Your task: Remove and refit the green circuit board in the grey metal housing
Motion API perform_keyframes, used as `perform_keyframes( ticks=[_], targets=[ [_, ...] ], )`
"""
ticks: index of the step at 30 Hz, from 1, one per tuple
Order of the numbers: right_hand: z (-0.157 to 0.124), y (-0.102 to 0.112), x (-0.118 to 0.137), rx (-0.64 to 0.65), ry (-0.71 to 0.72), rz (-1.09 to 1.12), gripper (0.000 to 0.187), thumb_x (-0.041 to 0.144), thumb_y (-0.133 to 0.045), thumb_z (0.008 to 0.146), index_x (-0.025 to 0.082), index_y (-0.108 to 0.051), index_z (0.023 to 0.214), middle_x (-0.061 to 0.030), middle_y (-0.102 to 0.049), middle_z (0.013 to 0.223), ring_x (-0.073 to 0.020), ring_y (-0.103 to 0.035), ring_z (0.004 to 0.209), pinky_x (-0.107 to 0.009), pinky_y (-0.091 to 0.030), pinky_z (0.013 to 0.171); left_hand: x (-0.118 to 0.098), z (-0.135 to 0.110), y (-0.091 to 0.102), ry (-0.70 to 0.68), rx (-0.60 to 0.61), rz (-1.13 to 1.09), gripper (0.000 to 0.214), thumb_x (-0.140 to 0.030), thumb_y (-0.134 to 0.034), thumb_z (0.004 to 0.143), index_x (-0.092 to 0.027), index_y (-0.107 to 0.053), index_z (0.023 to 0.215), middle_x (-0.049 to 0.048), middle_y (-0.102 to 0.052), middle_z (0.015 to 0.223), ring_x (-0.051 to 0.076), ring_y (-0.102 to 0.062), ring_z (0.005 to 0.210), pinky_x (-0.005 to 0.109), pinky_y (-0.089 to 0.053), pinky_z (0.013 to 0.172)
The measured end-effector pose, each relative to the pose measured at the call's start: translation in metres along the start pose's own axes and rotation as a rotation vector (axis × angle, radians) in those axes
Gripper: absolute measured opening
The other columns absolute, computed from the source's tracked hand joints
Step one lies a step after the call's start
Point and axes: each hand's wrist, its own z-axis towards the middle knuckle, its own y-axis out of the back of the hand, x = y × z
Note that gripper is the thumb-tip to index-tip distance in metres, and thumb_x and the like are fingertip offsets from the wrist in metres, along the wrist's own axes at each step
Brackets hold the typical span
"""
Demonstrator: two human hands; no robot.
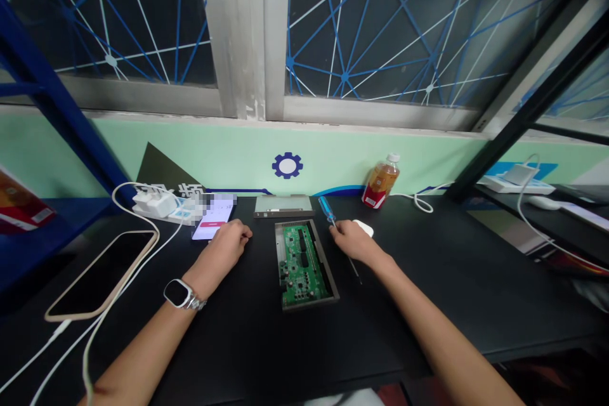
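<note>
A green circuit board (302,260) lies in a shallow metal case (326,266) on the table, between my two hands. My left hand (229,244) rests to the left of it, fingers curled in, at the lower right edge of a lit phone (216,216); I see nothing held in it. To the right of the case, my right hand (354,241) has its fingers closed on the shaft of a screwdriver (326,208). The blue handle points away from me and the tip toward me. Behind the case lies a flat metal cover (284,204).
A dark phone (102,273) with a charging cable lies at left, near a power strip with white plugs (157,202). A drink bottle (382,181) leans near the wall. A small white object (364,227) sits behind my right hand. Shelf frames (504,114) flank the black table (451,273).
</note>
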Motion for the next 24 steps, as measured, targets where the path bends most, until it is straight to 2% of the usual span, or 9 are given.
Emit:
perform_keyframes(
  ticks=[5, 12, 17, 19, 22, 24],
  targets=[
    [-0.003, -0.004, 0.004, 0.005, -0.080, -0.114, 0.039, 0.040, -0.044, 0.093, 0.013, -0.072, 0.094, -0.0217, -0.072, 0.097, -0.0326, -0.069, 0.093, -0.037, -0.045, 0.075, -0.006, 0.006, 0.000, -0.009, 0.009, -0.021, 0.020, -0.012, -0.053, 0.083, -0.018, -0.072, 0.085, 0.0095, -0.069, 0.090, 0.023, -0.065, 0.083, 0.035, -0.051, 0.076],
    [-0.007, -0.001, 0.012, -0.003, -0.076, -0.265, 0.038, 0.041, -0.042, 0.095, 0.016, -0.069, 0.104, -0.0181, -0.073, 0.099, -0.0320, -0.069, 0.097, -0.038, -0.047, 0.078, -0.018, 0.011, 0.007, -0.013, 0.006, -0.015, 0.023, -0.011, -0.049, 0.086, -0.018, -0.071, 0.088, 0.0100, -0.068, 0.093, 0.023, -0.065, 0.085, 0.036, -0.051, 0.081],
    [-0.009, 0.001, 0.012, -0.009, -0.044, -0.287, 0.035, 0.042, -0.044, 0.095, 0.015, -0.064, 0.106, -0.0174, -0.072, 0.094, -0.0319, -0.069, 0.094, -0.038, -0.045, 0.075, -0.029, 0.009, 0.014, -0.031, -0.006, 0.004, 0.018, -0.015, -0.052, 0.088, -0.018, -0.069, 0.092, 0.0087, -0.066, 0.091, 0.023, -0.064, 0.081, 0.035, -0.051, 0.077],
    [-0.011, 0.003, 0.012, -0.021, -0.048, -0.285, 0.035, 0.045, -0.046, 0.095, 0.016, -0.062, 0.106, -0.0161, -0.071, 0.091, -0.0307, -0.068, 0.089, -0.037, -0.043, 0.073, -0.038, 0.008, 0.018, -0.049, -0.038, 0.026, 0.016, -0.018, -0.054, 0.089, -0.018, -0.069, 0.095, 0.0094, -0.065, 0.094, 0.024, -0.064, 0.086, 0.037, -0.051, 0.081],
    [-0.017, 0.007, 0.019, -0.128, -0.003, -0.267, 0.035, 0.048, -0.046, 0.096, 0.017, -0.061, 0.103, -0.0133, -0.069, 0.090, -0.0279, -0.065, 0.085, -0.035, -0.041, 0.069, -0.056, 0.009, 0.020, -0.097, -0.100, 0.040, 0.020, -0.021, -0.052, 0.092, -0.017, -0.068, 0.104, 0.0114, -0.065, 0.103, 0.028, -0.061, 0.101, 0.042, -0.048, 0.092],
    [-0.025, 0.007, 0.029, -0.235, 0.135, -0.255, 0.035, 0.048, -0.043, 0.098, 0.018, -0.062, 0.095, -0.0130, -0.065, 0.095, -0.0271, -0.061, 0.091, -0.034, -0.040, 0.071, -0.068, 0.011, 0.016, -0.145, -0.114, -0.025, 0.023, -0.023, -0.050, 0.095, -0.019, -0.067, 0.110, 0.0108, -0.065, 0.110, 0.028, -0.060, 0.106, 0.043, -0.047, 0.097]
  ],
)
